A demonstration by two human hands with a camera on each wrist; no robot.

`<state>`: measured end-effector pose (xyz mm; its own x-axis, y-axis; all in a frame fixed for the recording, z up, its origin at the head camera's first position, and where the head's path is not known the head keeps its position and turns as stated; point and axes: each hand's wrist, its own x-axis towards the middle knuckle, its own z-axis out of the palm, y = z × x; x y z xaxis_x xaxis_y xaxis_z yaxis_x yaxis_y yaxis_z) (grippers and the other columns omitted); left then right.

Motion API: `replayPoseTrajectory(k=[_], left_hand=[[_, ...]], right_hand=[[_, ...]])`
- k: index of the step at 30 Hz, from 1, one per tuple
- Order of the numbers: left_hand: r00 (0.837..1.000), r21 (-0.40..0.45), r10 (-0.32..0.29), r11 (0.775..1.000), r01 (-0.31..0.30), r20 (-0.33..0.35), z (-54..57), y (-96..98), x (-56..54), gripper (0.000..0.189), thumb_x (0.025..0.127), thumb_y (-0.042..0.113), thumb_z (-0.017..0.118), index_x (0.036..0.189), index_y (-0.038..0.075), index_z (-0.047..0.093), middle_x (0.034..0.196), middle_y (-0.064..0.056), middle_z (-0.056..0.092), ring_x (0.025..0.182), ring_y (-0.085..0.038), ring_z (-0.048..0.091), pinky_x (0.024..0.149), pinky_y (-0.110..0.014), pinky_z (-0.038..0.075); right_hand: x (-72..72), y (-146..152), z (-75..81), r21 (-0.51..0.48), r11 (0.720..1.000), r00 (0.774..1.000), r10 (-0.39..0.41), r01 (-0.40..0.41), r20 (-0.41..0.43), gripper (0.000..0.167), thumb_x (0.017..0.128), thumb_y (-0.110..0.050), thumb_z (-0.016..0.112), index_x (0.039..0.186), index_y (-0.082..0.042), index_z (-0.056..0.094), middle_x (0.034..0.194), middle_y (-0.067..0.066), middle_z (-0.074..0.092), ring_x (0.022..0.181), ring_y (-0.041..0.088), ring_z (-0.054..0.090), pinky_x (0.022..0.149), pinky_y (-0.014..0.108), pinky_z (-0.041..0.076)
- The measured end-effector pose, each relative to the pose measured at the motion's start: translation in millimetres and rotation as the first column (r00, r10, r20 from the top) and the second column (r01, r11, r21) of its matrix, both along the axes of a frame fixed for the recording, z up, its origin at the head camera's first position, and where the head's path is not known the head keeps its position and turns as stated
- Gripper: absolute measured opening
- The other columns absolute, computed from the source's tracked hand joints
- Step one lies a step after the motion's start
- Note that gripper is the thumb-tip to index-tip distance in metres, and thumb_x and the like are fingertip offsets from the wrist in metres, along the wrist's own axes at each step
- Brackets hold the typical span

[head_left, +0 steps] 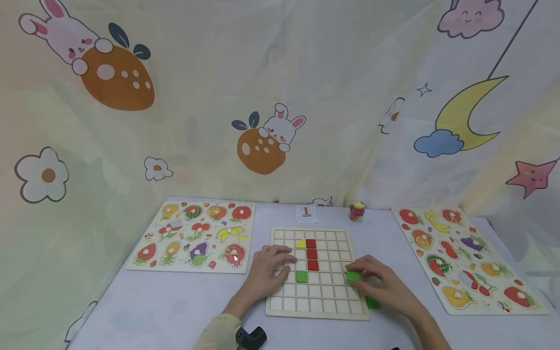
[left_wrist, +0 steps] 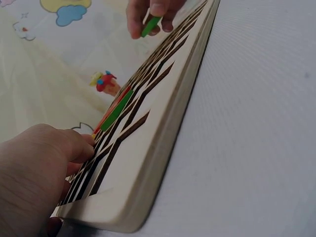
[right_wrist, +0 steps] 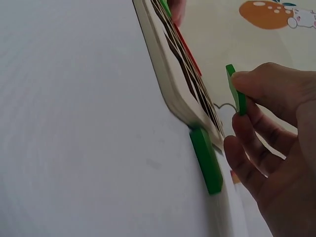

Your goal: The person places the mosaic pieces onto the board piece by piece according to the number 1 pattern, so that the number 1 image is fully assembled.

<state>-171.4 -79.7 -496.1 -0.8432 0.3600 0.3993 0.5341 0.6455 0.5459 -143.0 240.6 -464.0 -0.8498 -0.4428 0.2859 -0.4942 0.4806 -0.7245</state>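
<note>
My right hand (head_left: pixel 378 279) pinches a green square tile (right_wrist: pixel 237 91) between thumb and fingers, over the right side of a wooden grid board (head_left: pixel 317 312). My left hand (head_left: pixel 267 267) rests at the board's left side, its bent fingers reaching over the cells and no tile in them. On the grid sit a yellow piece (head_left: pixel 300 243), several cells' worth of red in one column, such as this red tile (head_left: pixel 312 254), and one green tile (head_left: pixel 301 276) lower left of them. Another green piece (right_wrist: pixel 206 160) lies on the table against the board's right edge, partly behind my right hand in the head view.
Fruit puzzle boards lie at the left (head_left: pixel 188 236) and right (head_left: pixel 472 262). Behind the grid are a small pattern card (head_left: pixel 306 213) and a little toy figure (head_left: pixel 357 210). A printed cloth (head_left: pixel 332 97) hangs at the back. A black device (head_left: pixel 251 337) sits by my left sleeve.
</note>
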Motion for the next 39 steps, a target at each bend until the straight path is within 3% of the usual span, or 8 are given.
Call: replayPoseTrajectory(k=[7, 14, 23, 26, 33, 39], left_hand=[[1.000, -0.003, 0.005, 1.000, -0.005, -0.003, -0.5, 0.1, -0.4, 0.021, 0.085, 0.020, 0.065, 0.104, 0.030, 0.069, 0.123, 0.010, 0.059, 0.112, -0.013, 0.048, 0.087, -0.039, 0.035], [1.000, -0.010, 0.016, 1.000, -0.016, 0.015, -1.0, 0.8, 0.3, 0.021, 0.086, 0.021, 0.065, 0.105, 0.030, 0.068, 0.125, 0.010, 0.058, 0.114, -0.013, 0.047, 0.089, -0.039, 0.035], [1.000, -0.011, 0.011, 1.000, -0.010, 0.022, 2.2, -0.6, 0.6, 0.021, 0.087, 0.022, 0.064, 0.106, 0.030, 0.068, 0.126, 0.010, 0.058, 0.114, -0.014, 0.047, 0.089, -0.039, 0.035], [1.000, -0.012, 0.010, 1.000, -0.010, 0.021, 2.7, -1.2, 0.4, 0.021, 0.087, 0.022, 0.064, 0.106, 0.031, 0.068, 0.126, 0.011, 0.058, 0.114, -0.014, 0.047, 0.089, -0.039, 0.035], [1.000, -0.021, 0.013, 1.000, -0.013, 0.014, 1.4, -0.9, 0.1, 0.021, 0.087, 0.023, 0.064, 0.106, 0.032, 0.068, 0.125, 0.012, 0.057, 0.113, -0.013, 0.047, 0.088, -0.039, 0.035], [1.000, -0.023, 0.008, 1.000, -0.008, 0.004, 0.5, -0.5, -0.3, 0.022, 0.086, 0.022, 0.064, 0.106, 0.032, 0.068, 0.125, 0.011, 0.058, 0.112, -0.013, 0.048, 0.086, -0.038, 0.035]], right_hand=[[-3.7, -16, 1.9, 0.010, 1.000, 1.000, -0.001, 0.001, 0.017, 0.030, 0.085, -0.018, 0.070, 0.114, -0.015, 0.065, 0.105, -0.007, 0.059, 0.084, 0.006, 0.054, 0.074, 0.022, 0.049], [-7.2, -32, 4.9, 0.008, 0.999, 0.998, 0.051, -0.051, 0.024, 0.029, 0.085, -0.019, 0.069, 0.114, -0.016, 0.065, 0.107, -0.004, 0.060, 0.087, 0.009, 0.055, 0.075, 0.022, 0.047], [-9.2, -48, 7.7, 0.062, 0.997, 0.996, 0.045, -0.050, 0.076, 0.026, 0.086, -0.026, 0.068, 0.112, -0.022, 0.066, 0.109, -0.007, 0.059, 0.092, 0.009, 0.053, 0.078, 0.022, 0.046], [-9.9, -55, 7.2, 0.078, 0.994, 0.996, 0.068, -0.072, 0.057, 0.026, 0.086, -0.024, 0.068, 0.111, -0.021, 0.067, 0.108, -0.006, 0.059, 0.091, 0.012, 0.053, 0.077, 0.022, 0.045], [-10.9, -66, 2.0, 0.194, 0.980, 0.999, 0.027, -0.032, 0.029, 0.024, 0.084, -0.024, 0.071, 0.106, -0.031, 0.067, 0.110, -0.019, 0.057, 0.104, 0.003, 0.053, 0.092, 0.029, 0.045], [-9.2, -73, 2.6, 0.258, 0.966, 0.998, 0.037, -0.022, -0.053, 0.022, 0.083, -0.018, 0.071, 0.103, -0.027, 0.067, 0.107, -0.015, 0.058, 0.100, 0.003, 0.054, 0.088, 0.030, 0.047]])
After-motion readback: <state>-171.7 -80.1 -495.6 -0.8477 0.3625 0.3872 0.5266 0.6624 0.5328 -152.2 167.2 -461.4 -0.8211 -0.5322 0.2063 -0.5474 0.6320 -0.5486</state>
